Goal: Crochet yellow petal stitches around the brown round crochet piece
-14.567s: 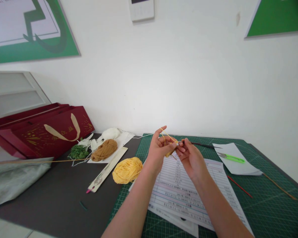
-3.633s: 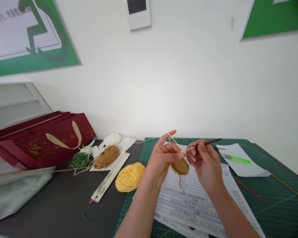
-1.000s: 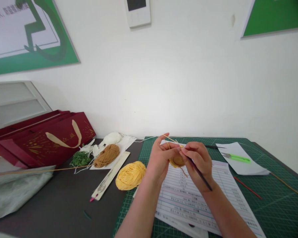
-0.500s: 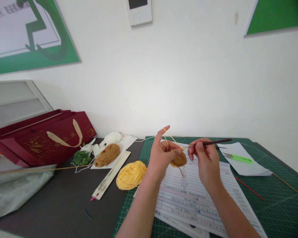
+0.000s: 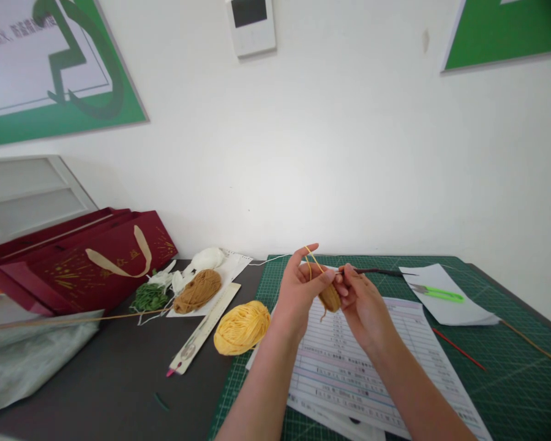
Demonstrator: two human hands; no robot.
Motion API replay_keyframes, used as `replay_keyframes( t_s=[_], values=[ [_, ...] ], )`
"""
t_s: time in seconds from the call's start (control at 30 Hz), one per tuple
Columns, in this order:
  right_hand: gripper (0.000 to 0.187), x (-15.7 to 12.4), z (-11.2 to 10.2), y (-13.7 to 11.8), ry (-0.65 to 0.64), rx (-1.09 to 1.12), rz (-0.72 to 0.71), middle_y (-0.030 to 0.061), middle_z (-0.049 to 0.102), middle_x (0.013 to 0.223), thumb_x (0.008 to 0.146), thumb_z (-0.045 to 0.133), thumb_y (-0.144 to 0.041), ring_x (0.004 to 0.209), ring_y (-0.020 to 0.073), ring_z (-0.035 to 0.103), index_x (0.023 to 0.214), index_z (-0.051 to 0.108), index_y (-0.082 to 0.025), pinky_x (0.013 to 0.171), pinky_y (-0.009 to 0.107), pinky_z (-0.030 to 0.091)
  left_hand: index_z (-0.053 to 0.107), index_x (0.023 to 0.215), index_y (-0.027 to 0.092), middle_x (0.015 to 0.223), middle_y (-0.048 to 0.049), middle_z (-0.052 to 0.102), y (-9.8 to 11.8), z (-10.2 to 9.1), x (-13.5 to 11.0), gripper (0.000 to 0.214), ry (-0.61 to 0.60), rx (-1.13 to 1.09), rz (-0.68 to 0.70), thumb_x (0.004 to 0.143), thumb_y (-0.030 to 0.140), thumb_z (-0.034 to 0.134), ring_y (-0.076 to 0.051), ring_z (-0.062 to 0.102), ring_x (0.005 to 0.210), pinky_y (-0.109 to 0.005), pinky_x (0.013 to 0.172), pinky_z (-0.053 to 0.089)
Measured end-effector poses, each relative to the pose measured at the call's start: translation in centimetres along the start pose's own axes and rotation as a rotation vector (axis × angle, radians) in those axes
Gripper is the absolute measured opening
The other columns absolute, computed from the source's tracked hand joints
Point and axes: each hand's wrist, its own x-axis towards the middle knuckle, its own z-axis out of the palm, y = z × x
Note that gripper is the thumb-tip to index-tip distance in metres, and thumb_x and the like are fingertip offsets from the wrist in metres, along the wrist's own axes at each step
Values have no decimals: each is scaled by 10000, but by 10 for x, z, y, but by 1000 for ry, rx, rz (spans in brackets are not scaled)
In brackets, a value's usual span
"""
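My left hand (image 5: 303, 293) pinches the upper edge of a small brown crocheted piece (image 5: 330, 298), with a strand of yellow yarn (image 5: 316, 260) looped over its raised index finger. Close beside it, my right hand (image 5: 359, 297) is closed on a dark-handled crochet hook (image 5: 376, 271), whose tip lies at the top of the piece between both hands. The fingers hide the tip itself. A short brown yarn tail hangs below the piece. To the left of my left forearm sits a ball of yellow yarn (image 5: 242, 327).
Printed sheets (image 5: 349, 367) lie under my hands on a green cutting mat (image 5: 509, 392). Green-handled thread snips (image 5: 441, 294) rest on white paper at right, near a red stick (image 5: 459, 349). Brown yarn (image 5: 197, 291), green yarn (image 5: 150, 297), a ruler (image 5: 205, 327) and a maroon bag (image 5: 87, 263) stand left.
My right hand has moved left, bringing the hook up against my left hand. The brown piece has turned and now looks narrower. My raised index finger has dropped slightly.
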Motion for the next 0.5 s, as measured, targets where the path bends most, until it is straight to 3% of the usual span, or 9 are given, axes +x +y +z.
replay_keyframes(
  t_s=[0.17, 0.27, 0.37, 0.5],
  values=[
    [351, -1, 1, 1, -19, -42, -74, 95, 675, 1244, 982, 632, -393, 1026, 226, 694, 1259, 630, -178, 866, 436, 601, 584, 1291, 169, 681, 54, 673, -4, 1, 0, 745, 60, 34, 14, 629, 172, 925, -142, 641, 640, -272, 659, 477],
    [349, -3, 3, 0, -31, -125, -177, 94, 677, 1236, 983, 631, -391, 1013, 221, 696, 1261, 628, -178, 853, 428, 605, 524, 1394, 196, 628, 90, 632, -4, 0, 1, 922, 88, 55, 22, 574, 146, 943, -127, 590, 579, -256, 605, 450],
    [340, -5, 5, 0, -46, -261, -341, 92, 677, 1235, 985, 630, -381, 1006, 218, 697, 1260, 628, -181, 847, 422, 607, 436, 1491, 232, 570, 117, 604, -4, 0, 1, 1074, 96, 50, 21, 549, 133, 944, -116, 536, 511, -238, 547, 402],
    [299, -8, -1, 0, -70, -507, -628, 90, 677, 1240, 979, 644, -353, 1021, 216, 690, 1227, 647, -186, 866, 424, 601, 407, 1506, 221, 603, 102, 633, -4, 5, -5, 1055, 124, 8, 1, 589, 71, 906, -109, 562, 557, -221, 586, 421]
  ],
)
